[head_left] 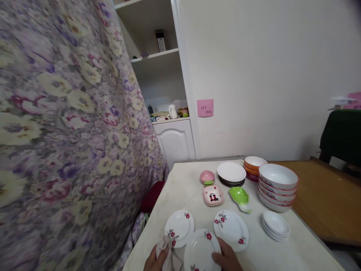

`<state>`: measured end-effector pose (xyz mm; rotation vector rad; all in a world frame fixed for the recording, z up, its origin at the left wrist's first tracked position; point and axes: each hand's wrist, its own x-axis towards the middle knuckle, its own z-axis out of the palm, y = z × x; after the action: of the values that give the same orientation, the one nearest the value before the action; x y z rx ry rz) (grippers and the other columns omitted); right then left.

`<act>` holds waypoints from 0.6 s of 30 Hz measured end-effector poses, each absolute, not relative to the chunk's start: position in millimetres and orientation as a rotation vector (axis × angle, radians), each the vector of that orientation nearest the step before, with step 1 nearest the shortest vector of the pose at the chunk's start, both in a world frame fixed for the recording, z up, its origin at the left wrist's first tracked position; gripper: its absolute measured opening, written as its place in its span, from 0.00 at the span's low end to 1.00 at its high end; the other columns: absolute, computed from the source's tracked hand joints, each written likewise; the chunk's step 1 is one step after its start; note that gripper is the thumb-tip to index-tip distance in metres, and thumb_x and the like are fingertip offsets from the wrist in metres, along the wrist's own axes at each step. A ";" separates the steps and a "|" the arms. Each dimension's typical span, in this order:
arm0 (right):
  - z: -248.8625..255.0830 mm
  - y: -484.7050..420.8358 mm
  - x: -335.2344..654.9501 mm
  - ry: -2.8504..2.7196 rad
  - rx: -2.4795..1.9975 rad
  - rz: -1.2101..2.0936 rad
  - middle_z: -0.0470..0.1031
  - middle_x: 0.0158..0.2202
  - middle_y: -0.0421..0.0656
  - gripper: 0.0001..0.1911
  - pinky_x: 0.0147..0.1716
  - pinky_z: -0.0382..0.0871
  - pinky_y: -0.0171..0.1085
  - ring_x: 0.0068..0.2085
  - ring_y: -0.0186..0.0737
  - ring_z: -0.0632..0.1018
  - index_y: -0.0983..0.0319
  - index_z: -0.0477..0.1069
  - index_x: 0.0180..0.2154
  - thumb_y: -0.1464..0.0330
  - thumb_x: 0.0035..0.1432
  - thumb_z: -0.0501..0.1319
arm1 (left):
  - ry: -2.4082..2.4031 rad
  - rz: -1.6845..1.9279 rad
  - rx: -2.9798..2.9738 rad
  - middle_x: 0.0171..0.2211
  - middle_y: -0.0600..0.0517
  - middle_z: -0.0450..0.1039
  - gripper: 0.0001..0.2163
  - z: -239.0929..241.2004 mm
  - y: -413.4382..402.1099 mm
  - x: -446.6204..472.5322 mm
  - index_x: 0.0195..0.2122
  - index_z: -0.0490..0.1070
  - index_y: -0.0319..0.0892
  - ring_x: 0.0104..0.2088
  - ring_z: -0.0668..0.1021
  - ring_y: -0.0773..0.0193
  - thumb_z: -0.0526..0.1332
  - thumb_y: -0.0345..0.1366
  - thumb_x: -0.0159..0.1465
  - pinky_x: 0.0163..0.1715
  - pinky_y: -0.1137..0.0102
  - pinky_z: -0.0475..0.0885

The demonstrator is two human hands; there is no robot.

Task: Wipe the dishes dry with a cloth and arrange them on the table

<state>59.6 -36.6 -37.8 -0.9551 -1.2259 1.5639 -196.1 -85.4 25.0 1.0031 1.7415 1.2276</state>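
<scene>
My left hand [157, 259] is closed on a pale cloth [169, 259] at the bottom of the view. Beside it, my right hand [228, 259] grips the right rim of a white plate [201, 250] with red flowers, its thumb on top. The lower edge of this plate is cut off by the frame. Just behind it lie two more flowered plates, one on the left [180, 226] and one on the right [232, 229]. The held plate partly overlaps them in the view; whether it touches them I cannot tell.
Farther back stand a pink bowl [207, 176], a square pink dish [213, 195], a green leaf-shaped dish [239, 196] and stacked plates [231, 172]. To the right are orange bowls [255, 162], tall stacked white bowls [278, 176] and small dishes [276, 223]. A floral curtain [79, 131] hangs left.
</scene>
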 end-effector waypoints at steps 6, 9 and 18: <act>-30.8 -37.3 63.0 -1.277 -0.954 1.589 0.79 0.38 0.48 0.29 0.42 0.68 0.48 0.41 0.55 0.75 0.63 0.74 0.44 0.58 0.38 0.59 | 1.738 1.185 1.102 0.41 0.45 0.80 0.23 15.7 -45.6 -195.6 0.43 0.72 0.37 0.44 0.79 0.51 0.61 0.47 0.50 0.44 0.65 0.73; -29.4 -37.2 64.0 -1.315 -0.959 1.553 0.79 0.38 0.48 0.29 0.43 0.67 0.47 0.41 0.55 0.75 0.63 0.74 0.45 0.59 0.38 0.59 | 1.786 1.162 1.109 0.31 0.46 0.81 0.20 14.1 -31.8 -201.3 0.37 0.73 0.36 0.36 0.81 0.51 0.62 0.45 0.47 0.38 0.64 0.74; -26.4 -39.8 63.2 -1.369 -0.996 1.519 0.78 0.41 0.49 0.30 0.42 0.68 0.47 0.41 0.52 0.75 0.65 0.71 0.47 0.60 0.41 0.57 | 1.943 1.158 1.125 0.29 0.49 0.81 0.19 31.0 -51.4 -240.1 0.33 0.74 0.39 0.34 0.80 0.50 0.63 0.48 0.45 0.37 0.63 0.74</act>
<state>63.2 -39.8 -26.4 -0.9959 -1.3687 1.5186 -240.1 -51.4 31.0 1.1247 1.9429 1.1576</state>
